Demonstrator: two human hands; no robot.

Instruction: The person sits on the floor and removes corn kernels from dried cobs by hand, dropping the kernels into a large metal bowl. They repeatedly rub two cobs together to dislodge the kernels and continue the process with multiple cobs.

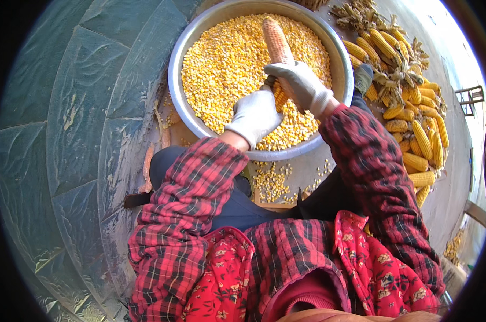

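Note:
My right hand (303,82), in a white knit glove, is closed around a mostly bare pinkish corn cob (276,40) that points away from me over the basin. Below it, yellow kernels show on a corn ear (281,98) between my hands. Whether cob and ear are one piece is hidden by the gloves. My left hand (257,116), also gloved, has its fingers curled against the kernelled part; a dark patch (270,81) shows at its fingertips. Under both hands stands a wide metal basin (180,96) holding loose corn kernels (227,60).
Unshelled corn ears (422,139) with dry husks (404,74) are heaped at the right, close to a shoe (363,78). Spilled kernels (272,181) lie between my legs. Stripped cobs (148,165) rest left of the basin, beside a green plastic sheet (82,100).

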